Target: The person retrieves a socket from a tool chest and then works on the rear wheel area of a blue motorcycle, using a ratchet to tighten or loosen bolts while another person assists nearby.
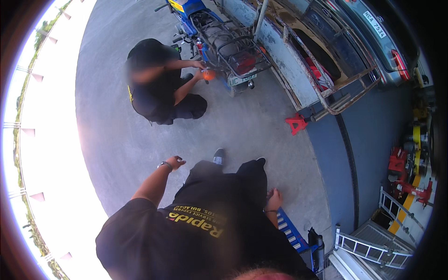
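Observation:
My left hand (175, 162) hangs over the concrete floor at my left side, a watch or band on its wrist. Its fingers are loosely bent and a little apart, and I see nothing in it. Beside my right hip is my right hand (274, 199), also with a wristband. Its fingers are curled in, and whatever they may hold is hidden. Just behind that hand stands a blue slotted metal frame (291, 229). Neither hand touches the blue motorcycle (224, 39) ahead.
A co-worker (161, 84) crouches at the motorcycle's rear, both hands at an orange lamp (208, 74). A rusty sidecar (298, 74) adjoins it. Beneath that stands a red jack stand (296, 123). A car (378, 37) is beyond, and red workshop equipment (399, 161) lines the right.

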Demonstrator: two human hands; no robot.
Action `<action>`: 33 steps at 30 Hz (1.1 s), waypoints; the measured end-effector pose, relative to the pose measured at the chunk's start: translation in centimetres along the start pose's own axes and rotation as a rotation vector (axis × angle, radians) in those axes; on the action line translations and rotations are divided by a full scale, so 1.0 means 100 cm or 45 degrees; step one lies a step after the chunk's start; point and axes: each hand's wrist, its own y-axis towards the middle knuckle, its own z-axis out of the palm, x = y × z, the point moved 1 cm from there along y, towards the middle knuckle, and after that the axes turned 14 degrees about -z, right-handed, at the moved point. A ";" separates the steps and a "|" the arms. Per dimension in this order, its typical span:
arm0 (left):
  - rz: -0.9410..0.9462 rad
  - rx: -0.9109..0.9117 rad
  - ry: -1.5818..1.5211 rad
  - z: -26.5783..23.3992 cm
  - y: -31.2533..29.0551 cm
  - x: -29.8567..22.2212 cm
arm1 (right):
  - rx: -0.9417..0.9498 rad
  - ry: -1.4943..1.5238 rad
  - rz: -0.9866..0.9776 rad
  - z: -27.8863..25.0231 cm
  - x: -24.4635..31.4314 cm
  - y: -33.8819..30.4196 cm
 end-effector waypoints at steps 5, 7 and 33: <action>-0.293 -0.136 -0.134 0.070 -0.038 -0.010 | 0.065 -0.358 -0.875 0.043 0.126 0.162; -0.390 -0.121 -0.221 0.115 -0.053 -0.047 | 0.150 -0.564 -1.407 0.058 0.208 0.241; -0.392 0.094 -1.129 0.397 -0.260 -0.316 | 0.961 -1.401 -2.161 0.094 0.394 0.445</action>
